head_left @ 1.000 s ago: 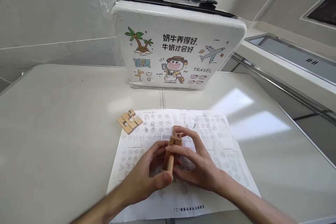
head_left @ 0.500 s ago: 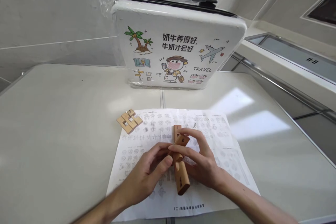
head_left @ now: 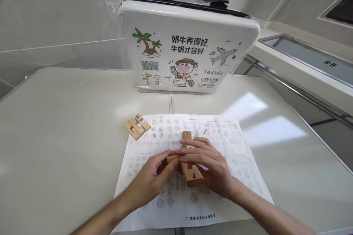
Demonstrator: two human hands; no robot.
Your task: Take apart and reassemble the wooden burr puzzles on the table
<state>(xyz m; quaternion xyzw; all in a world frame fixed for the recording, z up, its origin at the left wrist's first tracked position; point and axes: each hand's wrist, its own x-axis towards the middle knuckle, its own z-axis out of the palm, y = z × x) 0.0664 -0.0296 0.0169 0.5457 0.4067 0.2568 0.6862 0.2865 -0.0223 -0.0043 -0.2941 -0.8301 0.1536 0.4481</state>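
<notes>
Notched wooden puzzle pieces (head_left: 194, 177), joined in a cross-like shape, are held between both hands above the printed sheet. My left hand (head_left: 157, 178) grips a short light piece at the left of the joint, its thumb pressing from the near side. My right hand (head_left: 213, 163) lies over the top, fingers across the long piece and closed round the right side. The near end carries a dark handwritten mark, and the far end a "1". The joint itself is hidden under the fingers.
Light wooden blocks (head_left: 137, 127), fitted in a flat square and one marked "3", lie at the sheet's far left corner. The printed paper sheet (head_left: 198, 205) rests on the white table (head_left: 68, 136). A white plastic-wrapped case (head_left: 190, 18) stands at the back.
The joined pieces have turned: the bar marked "2" no longer faces up, and a notched end tilts toward me. My right fingers have moved flatter over the top.
</notes>
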